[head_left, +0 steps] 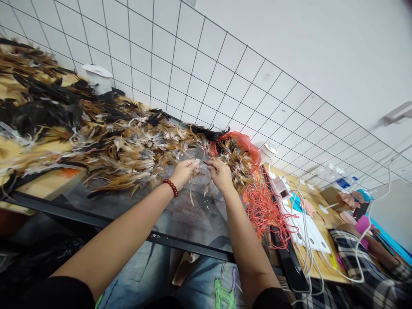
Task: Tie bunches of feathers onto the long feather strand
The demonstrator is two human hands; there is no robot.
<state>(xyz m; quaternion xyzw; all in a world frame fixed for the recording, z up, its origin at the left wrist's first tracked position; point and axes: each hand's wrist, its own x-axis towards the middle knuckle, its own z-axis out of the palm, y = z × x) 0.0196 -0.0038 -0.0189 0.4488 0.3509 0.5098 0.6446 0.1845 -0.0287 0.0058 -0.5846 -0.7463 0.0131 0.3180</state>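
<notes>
Over a glass tabletop (180, 216), my left hand (184, 172) pinches a small pale feather (196, 165), its brownish fluff showing under the fingers. A beaded red bracelet (170, 188) circles that wrist. Just to the right, my right hand (220, 174) is closed in a pinch, a thin dark tip poking out toward the left hand; what it belongs to is too small to make out. The fingertips of both hands are close but apart. Beside my left hand lies a large heap of brown and white feathers (138, 150). More brown feathers (240, 165) sit right of my right hand.
A red plastic bag (244, 146) and tangled red string (265, 204) lie at the right. Black feathers (35, 113) spread left. Behind stands a wire grid (193, 64). White cables (309, 240) hang near a white power strip (309, 229). Another person's plaid sleeve (357, 262) is at far right.
</notes>
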